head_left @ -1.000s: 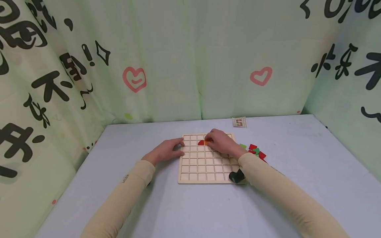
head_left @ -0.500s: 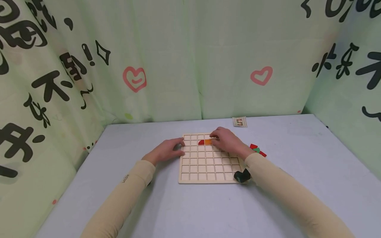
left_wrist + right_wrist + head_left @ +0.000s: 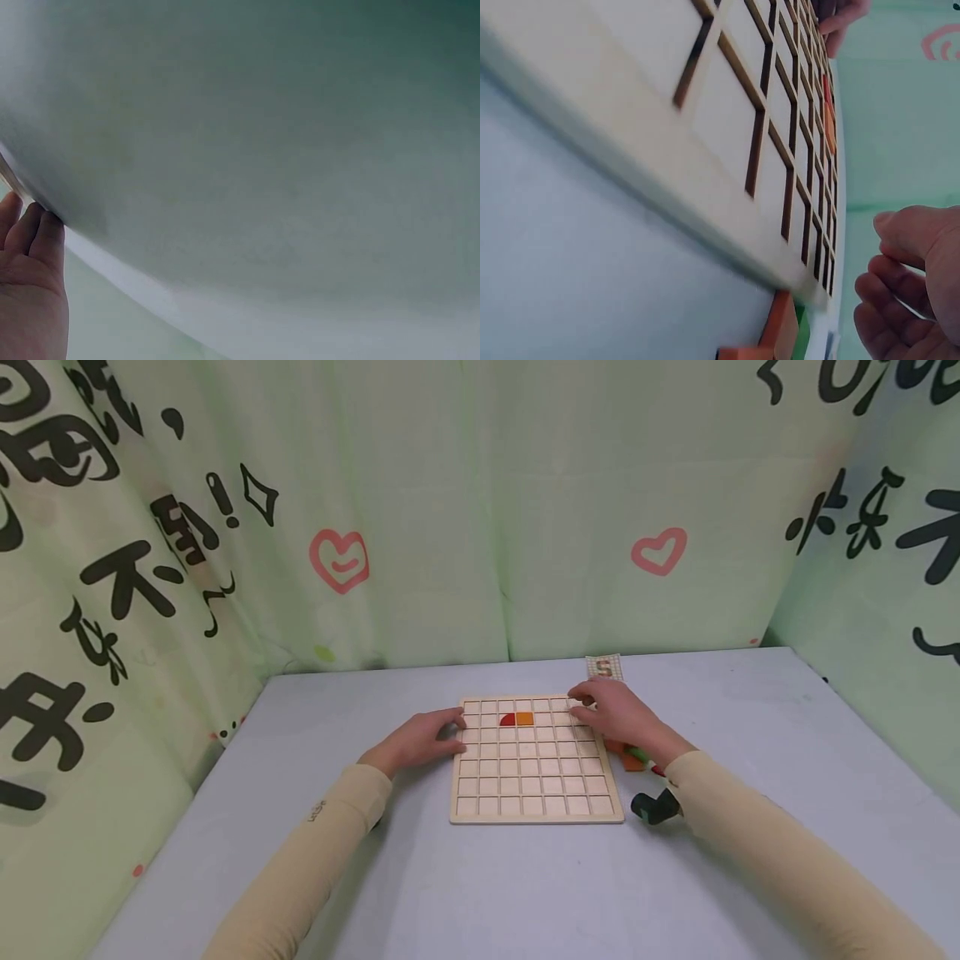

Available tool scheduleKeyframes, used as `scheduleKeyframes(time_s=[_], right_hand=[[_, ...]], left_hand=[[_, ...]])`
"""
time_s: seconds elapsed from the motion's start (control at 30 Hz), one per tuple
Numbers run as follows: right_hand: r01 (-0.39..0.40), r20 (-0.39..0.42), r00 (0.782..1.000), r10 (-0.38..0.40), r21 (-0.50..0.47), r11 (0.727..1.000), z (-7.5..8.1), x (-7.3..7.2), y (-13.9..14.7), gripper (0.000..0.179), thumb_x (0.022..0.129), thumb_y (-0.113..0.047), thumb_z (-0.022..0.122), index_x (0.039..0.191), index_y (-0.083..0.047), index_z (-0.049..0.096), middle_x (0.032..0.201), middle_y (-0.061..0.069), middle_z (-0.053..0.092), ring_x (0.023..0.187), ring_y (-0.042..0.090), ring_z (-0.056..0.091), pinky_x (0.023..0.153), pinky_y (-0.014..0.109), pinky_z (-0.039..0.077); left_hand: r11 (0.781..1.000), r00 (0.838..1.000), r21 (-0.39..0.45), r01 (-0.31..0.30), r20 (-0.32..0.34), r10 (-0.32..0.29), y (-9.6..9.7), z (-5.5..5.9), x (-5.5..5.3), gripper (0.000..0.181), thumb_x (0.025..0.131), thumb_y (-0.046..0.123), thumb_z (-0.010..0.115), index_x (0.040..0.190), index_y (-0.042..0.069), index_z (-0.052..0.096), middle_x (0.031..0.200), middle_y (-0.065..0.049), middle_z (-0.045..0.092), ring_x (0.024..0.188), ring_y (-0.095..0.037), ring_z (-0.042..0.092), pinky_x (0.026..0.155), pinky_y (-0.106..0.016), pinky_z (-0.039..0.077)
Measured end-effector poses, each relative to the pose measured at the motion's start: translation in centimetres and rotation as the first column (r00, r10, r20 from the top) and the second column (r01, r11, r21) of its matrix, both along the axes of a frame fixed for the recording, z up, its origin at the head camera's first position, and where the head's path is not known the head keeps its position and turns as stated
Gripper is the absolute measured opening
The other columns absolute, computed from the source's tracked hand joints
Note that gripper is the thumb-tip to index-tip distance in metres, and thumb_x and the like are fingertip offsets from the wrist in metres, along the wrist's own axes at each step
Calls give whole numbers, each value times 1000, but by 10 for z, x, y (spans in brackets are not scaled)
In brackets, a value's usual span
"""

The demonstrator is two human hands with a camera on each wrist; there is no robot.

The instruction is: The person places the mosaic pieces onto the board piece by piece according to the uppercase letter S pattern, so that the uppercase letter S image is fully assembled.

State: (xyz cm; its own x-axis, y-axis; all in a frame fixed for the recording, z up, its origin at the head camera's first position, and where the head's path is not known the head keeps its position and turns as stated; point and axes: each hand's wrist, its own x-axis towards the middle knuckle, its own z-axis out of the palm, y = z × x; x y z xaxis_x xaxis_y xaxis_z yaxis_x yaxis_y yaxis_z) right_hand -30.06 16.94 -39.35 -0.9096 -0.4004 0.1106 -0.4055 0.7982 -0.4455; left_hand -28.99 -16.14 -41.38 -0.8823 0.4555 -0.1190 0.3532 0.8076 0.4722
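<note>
A wooden grid board (image 3: pixel 531 767) lies flat on the table. In its second row from the back, a red quarter-round piece (image 3: pixel 507 720) and an orange square piece (image 3: pixel 524 718) sit side by side in neighbouring cells. My left hand (image 3: pixel 420 739) rests against the board's left edge, thumb and fingers spread apart along the rim. Over the back right corner hovers my right hand (image 3: pixel 618 710), its fingers loosely bent; the right wrist view shows nothing between thumb and fingers (image 3: pixel 904 277). Beneath that hand, orange pieces (image 3: pixel 633 764) and a green piece (image 3: pixel 640 755) lie partly hidden beside the board.
A small printed card (image 3: pixel 603 667) lies at the table's back edge, partly behind the right hand. The white table (image 3: pixel 487 893) is enclosed by a pale green curtain (image 3: pixel 480 510). A dark wrist camera (image 3: pixel 654 807) hangs under the right wrist.
My right hand has let go of the orange square piece, leaving it next to the red one, and has moved right to the board's far corner. The left hand stays put.
</note>
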Motion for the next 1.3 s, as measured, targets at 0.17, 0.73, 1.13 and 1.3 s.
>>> scheduleKeyframes(time_s=[0.17,0.73,1.13,1.3], right_hand=[[19,18,1000,-19,8,1000,2,3,19,36,94,-16,64,124,3,62,117,19,61,105,33,56,91,49,50],[72,216,971,-100,135,988,5,12,61,41,90,-18,69,122,6,60,111,21,63,96,31,58,83,43,56],[82,213,971,-106,116,990,-3,7,59,38,91,-12,67,124,5,60,113,20,63,98,31,57,87,45,54],[88,170,980,-107,114,990,-6,6,59,40,90,-9,67,126,5,59,118,22,60,103,34,54,92,50,51]], left_hand=[[1000,1000,-3,-3,2,3,0,-2,-2,35,92,32,69,122,15,59,152,-4,41,141,-23,36,116,-36,30],[1000,1000,0,-11,1,11,1,0,2,35,92,30,69,121,14,59,152,-5,42,141,-23,36,116,-37,30],[1000,1000,4,-11,2,11,0,1,2,34,92,30,69,121,15,59,152,-5,42,141,-23,36,116,-36,30],[1000,1000,3,-10,5,10,0,1,2,34,92,31,69,121,15,59,152,-5,42,141,-23,36,116,-36,30]])
